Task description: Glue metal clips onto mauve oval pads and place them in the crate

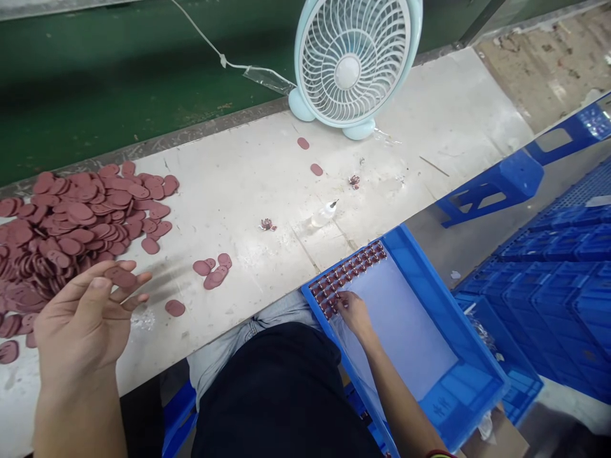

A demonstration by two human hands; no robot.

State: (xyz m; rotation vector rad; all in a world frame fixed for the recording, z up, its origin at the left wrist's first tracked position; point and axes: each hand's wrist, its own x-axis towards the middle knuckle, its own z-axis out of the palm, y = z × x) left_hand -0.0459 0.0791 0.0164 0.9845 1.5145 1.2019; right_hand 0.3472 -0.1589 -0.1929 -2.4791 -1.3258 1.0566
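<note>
My left hand (95, 312) holds one reddish-brown oval piece (120, 277) between thumb and fingers, just in front of a large pile of similar ovals (81, 216) on the white table. Several loose ovals (216, 277) lie to its right. My right hand (351, 310) reaches into a blue tray (432, 280), its fingertips pinched at the end of rows of small dark-red pieces (351, 270) on a white sheet (405, 331). Whatever those fingertips grip is too small to make out. A small clear bottle with a thin dark tip (324, 215) lies on the table.
A light-blue fan (348, 70) stands at the table's back edge, its white cable running left. Two small dark-red clusters (267, 224) and two single ovals (316, 170) lie mid-table. Blue crates (563, 286) are stacked at the right, beside a blue stool (496, 184).
</note>
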